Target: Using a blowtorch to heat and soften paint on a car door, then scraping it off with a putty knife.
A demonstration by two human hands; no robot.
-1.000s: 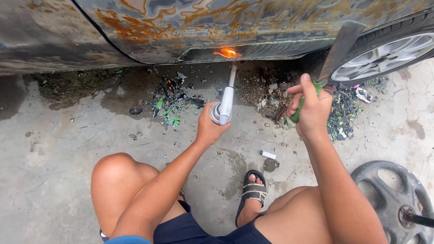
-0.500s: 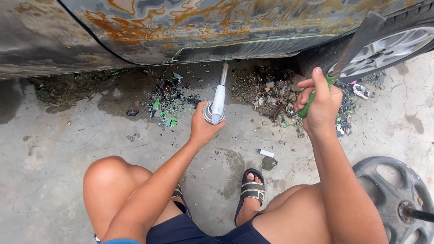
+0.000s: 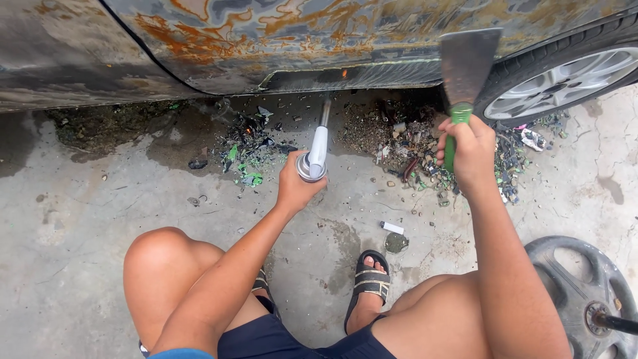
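My left hand grips a silver gas torch whose thin nozzle points up at the sill of a rusty, paint-stripped car body. A small orange glow shows on the dark sill strip. In my right hand is a wide metal scraper with a green handle, its blade held upright in front of the lower body panel, just left of the wheel. I am squatting on the concrete with both knees in view.
A car wheel with a silver alloy rim is at the upper right. Scraped debris and green and dark flakes lie under the sill. A grey hubcap lies at the lower right. My sandalled foot rests beside a small white stub.
My right hand has lifted the scraper so its blade now stands up against the car body. The torch flame seen a second ago has shrunk to a faint glow on the sill.
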